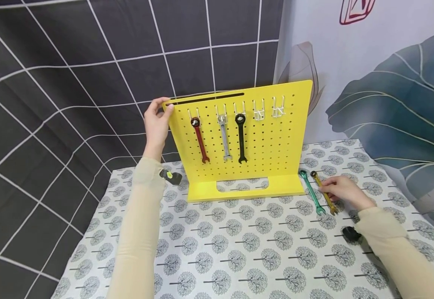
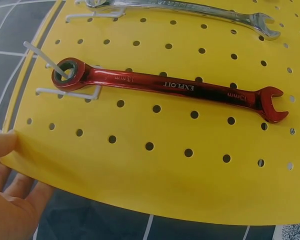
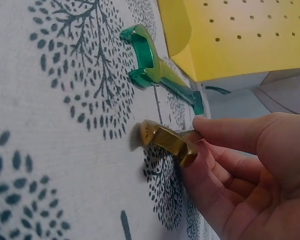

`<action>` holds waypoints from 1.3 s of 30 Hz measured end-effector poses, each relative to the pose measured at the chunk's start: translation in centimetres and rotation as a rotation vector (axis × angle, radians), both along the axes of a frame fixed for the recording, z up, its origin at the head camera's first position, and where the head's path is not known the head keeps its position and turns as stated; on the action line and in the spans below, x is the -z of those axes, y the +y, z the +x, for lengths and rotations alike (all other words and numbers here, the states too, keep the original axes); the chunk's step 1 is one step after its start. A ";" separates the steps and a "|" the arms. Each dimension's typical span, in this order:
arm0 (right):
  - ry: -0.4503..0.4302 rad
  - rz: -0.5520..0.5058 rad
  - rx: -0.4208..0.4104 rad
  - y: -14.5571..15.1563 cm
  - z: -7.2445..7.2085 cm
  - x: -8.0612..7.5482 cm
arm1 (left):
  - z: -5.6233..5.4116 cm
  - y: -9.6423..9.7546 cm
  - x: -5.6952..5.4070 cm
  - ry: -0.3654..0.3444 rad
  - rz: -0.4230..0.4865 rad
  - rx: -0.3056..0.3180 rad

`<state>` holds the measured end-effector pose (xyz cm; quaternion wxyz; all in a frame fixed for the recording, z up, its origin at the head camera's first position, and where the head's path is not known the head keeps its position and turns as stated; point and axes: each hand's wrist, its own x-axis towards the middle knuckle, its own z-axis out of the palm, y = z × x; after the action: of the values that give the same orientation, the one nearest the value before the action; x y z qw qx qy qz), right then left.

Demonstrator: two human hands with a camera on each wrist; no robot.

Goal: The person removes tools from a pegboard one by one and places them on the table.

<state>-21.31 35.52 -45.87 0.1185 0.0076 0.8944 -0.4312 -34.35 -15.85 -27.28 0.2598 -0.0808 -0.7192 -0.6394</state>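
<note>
A yellow pegboard (image 1: pixel 277 149) stands on the table, and my left hand (image 1: pixel 157 122) grips its upper left corner between thumb and fingers. From its hooks hang a red ratcheting wrench (image 2: pixel 170 87), a silver wrench (image 1: pixel 225 139) and a black wrench (image 1: pixel 241 139). To the board's right, my right hand (image 1: pixel 344 191) pinches a gold wrench (image 1: pixel 325 192) by its shank, close to the tablecloth; its open jaw end (image 3: pixel 167 142) faces the right wrist camera. Just left of it lies a green wrench (image 1: pixel 312 193).
Two wire hooks (image 1: pixel 278 107) at the board's upper right carry no wrench. A tree-print cloth (image 1: pixel 239 249) covers the table. Behind hangs a dark tiled-pattern curtain (image 1: pixel 127 33), with a leaf-patterned backdrop (image 1: pixel 400 95) at the right.
</note>
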 end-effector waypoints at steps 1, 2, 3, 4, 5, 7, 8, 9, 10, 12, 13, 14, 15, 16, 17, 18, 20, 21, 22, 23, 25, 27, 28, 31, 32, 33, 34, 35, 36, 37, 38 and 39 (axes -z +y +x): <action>0.003 0.004 -0.002 -0.1 0.0 -0.1 | 0.0 0.0 0.0 0.003 -0.001 -0.001; 0.006 0.007 -0.002 -0.1 0.1 -0.1 | 0.0 0.0 0.0 0.008 -0.002 0.000; 0.008 0.012 -0.003 -0.2 0.1 -0.2 | 0.0 0.0 0.0 0.011 -0.002 0.000; 0.009 0.020 0.000 -0.2 0.1 -0.2 | 0.0 0.0 0.0 0.014 -0.002 0.000; 0.008 0.025 0.002 -0.2 0.1 -0.3 | 0.0 0.0 0.0 0.016 -0.004 0.000; 0.008 0.046 0.003 -0.2 0.0 -0.3 | 0.0 0.0 0.1 0.019 -0.002 0.001; 0.008 0.057 0.004 -0.2 0.1 -0.4 | 0.0 0.0 0.1 0.019 0.001 0.003; 0.007 0.069 0.003 -0.2 0.1 -0.5 | 0.0 0.0 0.1 0.018 0.003 0.004; 0.004 0.080 0.002 -0.2 0.0 -0.5 | 0.0 0.0 0.2 0.017 0.006 0.005; 0.002 0.101 -0.006 -0.1 0.0 -0.5 | 0.0 0.0 0.2 0.014 0.012 0.006; 0.000 0.110 -0.008 -0.1 0.0 -0.5 | 0.0 0.0 0.2 0.012 0.014 0.006; -0.005 0.112 -0.007 -0.1 0.0 -0.6 | -0.1 0.0 0.2 0.010 0.016 0.007; -0.008 0.114 -0.010 -0.1 -0.1 -0.6 | -0.1 0.0 0.2 0.009 0.017 0.007; -0.011 0.113 -0.011 -0.1 -0.1 -0.6 | -0.1 0.0 0.3 0.008 0.018 0.006; -0.011 0.110 -0.017 0.0 -0.1 -0.6 | -0.1 0.0 0.3 0.008 0.018 0.007; -0.017 0.106 -0.018 0.0 -0.1 -0.7 | -0.1 -0.1 0.3 0.009 0.018 0.007; -0.015 0.103 -0.024 0.1 -0.2 -0.7 | 0.0 -0.1 0.2 0.008 0.018 0.009; -0.016 0.100 -0.024 0.2 -0.2 -0.7 | 0.0 -0.1 0.2 0.009 0.016 0.010; -0.018 0.093 -0.022 0.2 -0.2 -0.8 | 0.0 -0.1 0.2 0.010 0.015 0.011; -0.021 0.088 -0.019 0.3 -0.2 -0.9 | 0.0 -0.1 0.2 0.010 0.015 0.012; -0.021 0.087 -0.007 0.3 -0.2 -1.1 | 0.0 0.0 0.2 0.007 0.016 0.012; -0.020 0.086 0.003 0.3 -0.1 -1.5 | 0.0 0.0 0.1 0.006 0.019 0.012; -0.013 0.089 0.003 0.4 -0.1 -1.6 | 0.0 0.0 0.2 0.005 0.019 0.012; 0.010 0.098 -0.003 0.5 -0.1 -2.2 | -0.1 0.0 0.2 0.003 0.017 0.011; 0.021 0.103 -0.004 0.5 -0.1 -2.4 | -0.1 0.0 0.2 0.004 0.016 0.010; 0.031 0.109 -0.005 0.6 -0.1 -2.6 | -0.1 0.0 0.2 0.004 0.015 0.009; 0.042 0.114 -0.005 0.6 -0.1 -2.8 | -0.1 0.0 0.2 0.003 0.015 0.009; 0.056 0.119 -0.007 0.5 -0.2 -3.0 | -0.1 0.0 0.2 0.002 0.016 0.008; 0.070 0.128 -0.009 0.5 -0.2 -3.2 | -0.1 -0.1 0.2 0.002 0.016 0.008; 0.082 0.124 -0.011 0.5 -0.2 -3.4 | -0.1 -0.1 0.2 0.003 0.018 0.008; 0.091 0.113 -0.013 0.5 -0.2 -3.6 | -0.1 0.0 0.2 0.002 0.018 0.008; 0.097 0.099 -0.016 0.5 -0.2 -3.8 | -0.1 0.0 0.2 0.003 0.018 0.008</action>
<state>-21.48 35.99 -42.07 0.0778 -0.0145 0.9194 -0.3853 -34.45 -15.89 -27.46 0.2592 -0.0824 -0.7125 -0.6469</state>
